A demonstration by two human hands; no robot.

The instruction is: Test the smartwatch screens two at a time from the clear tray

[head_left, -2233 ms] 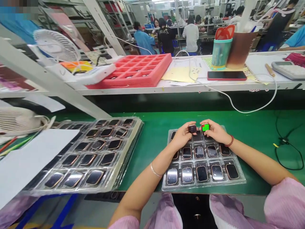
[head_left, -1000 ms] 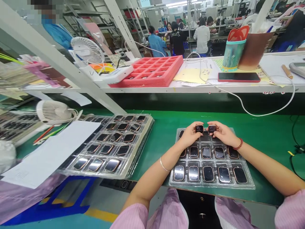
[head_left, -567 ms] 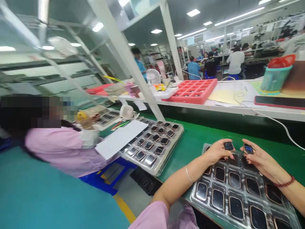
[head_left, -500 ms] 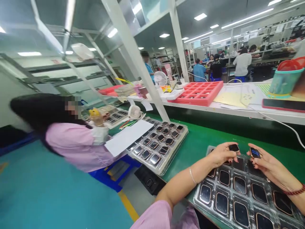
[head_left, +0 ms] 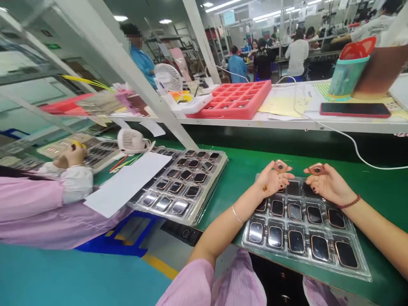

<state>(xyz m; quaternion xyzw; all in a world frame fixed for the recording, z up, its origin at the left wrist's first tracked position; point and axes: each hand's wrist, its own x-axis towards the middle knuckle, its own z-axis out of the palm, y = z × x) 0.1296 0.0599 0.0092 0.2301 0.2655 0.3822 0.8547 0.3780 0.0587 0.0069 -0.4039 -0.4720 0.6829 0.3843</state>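
Note:
My left hand (head_left: 270, 180) holds a rose-gold watch case (head_left: 281, 166) by its edges, its round sensor back showing. In my right hand (head_left: 330, 185) is a second rose-gold watch case (head_left: 316, 169), also with its back turned toward me. Both hands are over the far edge of a clear plastic tray (head_left: 363, 265) on the green table. Rows of dark-screened watch cases (head_left: 296, 241) lie face up in its pockets. Some far pockets are partly hidden by my hands.
Left of me, stacked trays (head_left: 207, 193) of watches stand beside white paper (head_left: 127, 185) and a small fan (head_left: 130, 141). A co-worker's sleeve (head_left: 78, 182) is at far left. The shelf (head_left: 287, 124) above holds a red compartment tray (head_left: 236, 100), phone (head_left: 355, 110) and cup (head_left: 347, 78).
The view has swung right. Both watch cases have been turned, from dark screens showing to sensor backs showing, and both hands have rotated with palms more upward.

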